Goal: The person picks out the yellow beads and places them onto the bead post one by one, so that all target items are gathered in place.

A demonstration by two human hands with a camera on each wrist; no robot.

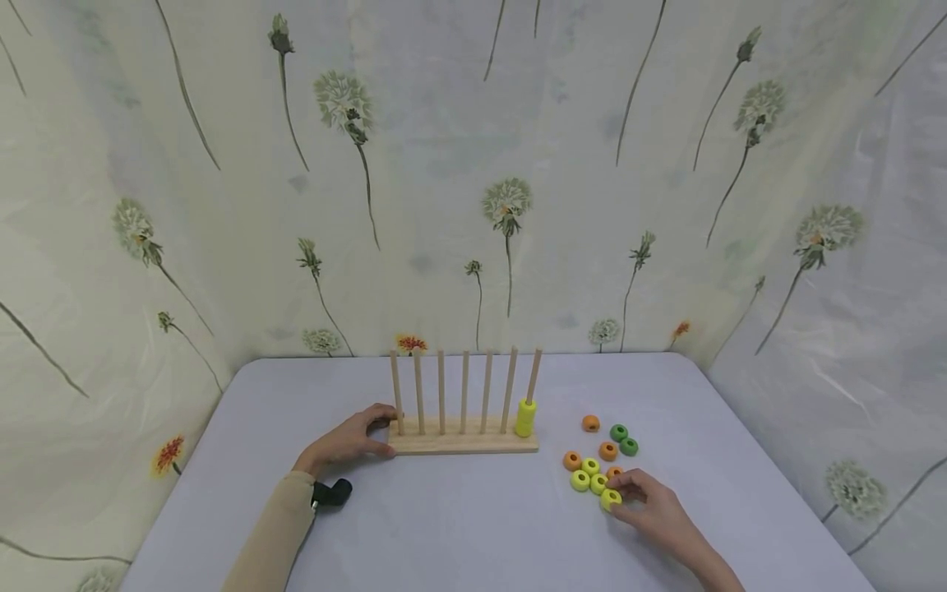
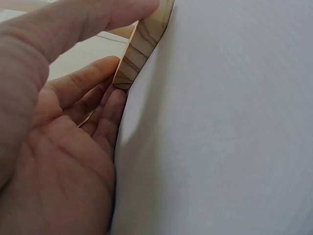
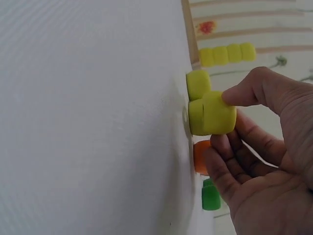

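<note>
A wooden rack (image 1: 462, 445) with a row of several upright pegs stands on the table. My left hand (image 1: 348, 440) grips its left end, thumb at the front and fingers at the back; the left wrist view shows the base's grained end (image 2: 139, 53) between them. Yellow beads (image 1: 525, 418) are stacked on the rightmost peg, and the other pegs are bare. To the right of the rack, my right hand (image 1: 654, 514) pinches a yellow bead (image 3: 219, 112) between thumb and fingers. It overlaps another yellow bead (image 3: 195, 117) in the right wrist view.
Loose yellow beads (image 1: 580, 481), orange beads (image 1: 590, 423) and green beads (image 1: 629, 446) lie scattered right of the rack on the white table (image 1: 444, 526). A flower-patterned curtain (image 1: 436, 164) rises behind the table and along both sides. A black device (image 1: 333, 492) sits at my left wrist.
</note>
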